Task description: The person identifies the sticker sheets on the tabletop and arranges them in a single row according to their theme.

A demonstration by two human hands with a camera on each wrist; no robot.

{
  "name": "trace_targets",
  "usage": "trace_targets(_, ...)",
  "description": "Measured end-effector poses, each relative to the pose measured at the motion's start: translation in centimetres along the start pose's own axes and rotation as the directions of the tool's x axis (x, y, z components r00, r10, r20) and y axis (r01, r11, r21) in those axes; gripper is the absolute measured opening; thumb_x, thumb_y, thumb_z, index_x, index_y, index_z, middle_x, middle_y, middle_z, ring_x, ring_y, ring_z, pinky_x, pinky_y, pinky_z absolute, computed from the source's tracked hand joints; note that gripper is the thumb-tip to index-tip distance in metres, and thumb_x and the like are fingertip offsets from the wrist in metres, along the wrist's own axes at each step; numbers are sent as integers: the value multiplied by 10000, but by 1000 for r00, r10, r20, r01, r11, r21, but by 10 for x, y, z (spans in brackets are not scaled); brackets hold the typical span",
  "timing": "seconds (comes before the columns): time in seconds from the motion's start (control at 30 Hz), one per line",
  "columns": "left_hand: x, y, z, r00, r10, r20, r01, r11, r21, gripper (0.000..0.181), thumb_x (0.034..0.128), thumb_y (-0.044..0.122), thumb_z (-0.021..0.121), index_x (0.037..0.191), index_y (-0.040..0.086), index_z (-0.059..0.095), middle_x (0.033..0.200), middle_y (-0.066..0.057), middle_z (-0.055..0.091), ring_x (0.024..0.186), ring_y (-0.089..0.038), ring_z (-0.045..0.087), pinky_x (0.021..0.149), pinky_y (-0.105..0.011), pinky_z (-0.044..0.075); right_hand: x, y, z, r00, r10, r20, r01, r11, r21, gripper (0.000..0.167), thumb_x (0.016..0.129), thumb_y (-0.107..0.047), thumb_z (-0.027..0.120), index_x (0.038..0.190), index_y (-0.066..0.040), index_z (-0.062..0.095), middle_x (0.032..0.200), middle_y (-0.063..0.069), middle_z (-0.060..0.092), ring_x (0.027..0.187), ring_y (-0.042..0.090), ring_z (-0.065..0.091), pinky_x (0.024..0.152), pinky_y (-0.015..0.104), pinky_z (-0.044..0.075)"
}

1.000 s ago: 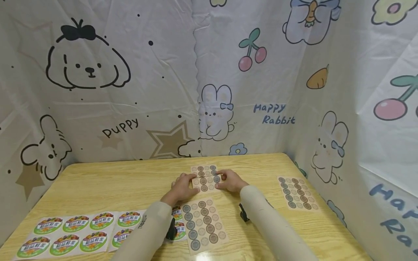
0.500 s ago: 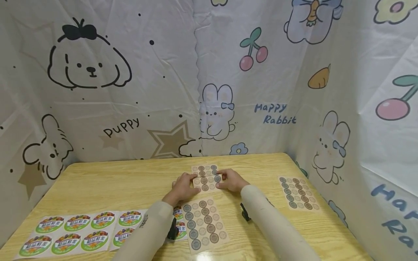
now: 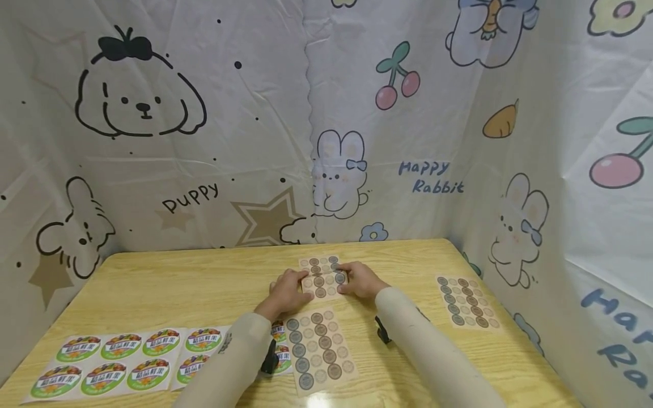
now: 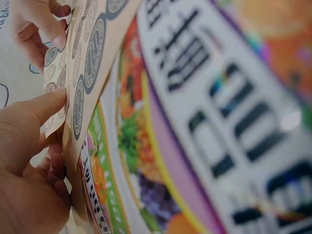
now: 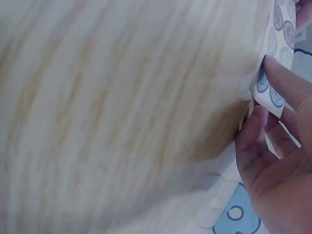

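Observation:
A beige sticker sheet [image 3: 320,285] with round brown and grey coin-like stickers lies at the middle back of the table, with a crease or bend across it. My left hand [image 3: 287,292] holds its left edge; in the left wrist view the thumb of that hand [image 4: 29,131] lies on the sheet. On the opposite edge, my right hand [image 3: 361,280] pinches the sheet. The right wrist view shows this hand [image 5: 282,146] with a lifted corner of the sheet [image 5: 278,73] between thumb and fingers. Closer to me lies a second coin-sticker sheet [image 3: 321,351], flat on the table.
Another coin-sticker sheet [image 3: 468,302] lies near the table's right edge. Sheets of colourful oval fruit labels [image 3: 107,365] spread over the front left, partly under my left sleeve [image 3: 229,362]. A printed cloth curtain [image 3: 255,141] surrounds the wooden table [image 3: 204,283].

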State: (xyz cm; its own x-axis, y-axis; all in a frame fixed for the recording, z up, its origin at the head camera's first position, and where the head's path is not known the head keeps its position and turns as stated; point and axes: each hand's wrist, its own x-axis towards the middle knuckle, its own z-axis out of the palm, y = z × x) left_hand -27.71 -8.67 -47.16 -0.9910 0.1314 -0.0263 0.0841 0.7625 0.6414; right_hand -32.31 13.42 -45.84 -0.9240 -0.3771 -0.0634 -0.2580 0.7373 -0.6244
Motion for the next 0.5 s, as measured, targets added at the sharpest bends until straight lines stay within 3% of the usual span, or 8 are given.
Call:
trace_targets(0.23,2,4,-3,999,-30,15,31,999,-44,678,859,218,782,1475,101,526,1301,-142,540,1184,-313,534,1036,-489,354,-1,-10,-8,999,45,-2,-45,999,4,616,856,-134,810,1423,-73,580,1293,132,645,1265,275,551,1183,480,359)
trace_targets(0.5,7,12,-14,1000,19,2,-19,991,-131,697,863,94,777,1484,-1,477,1298,-213,506,1111,-274,534,1089,-470,435,-1,-15,-18,999,10,-38,-10,1000,-3,609,838,-118,823,1400,-48,597,1173,101,663,1098,228,573,1097,455,430)
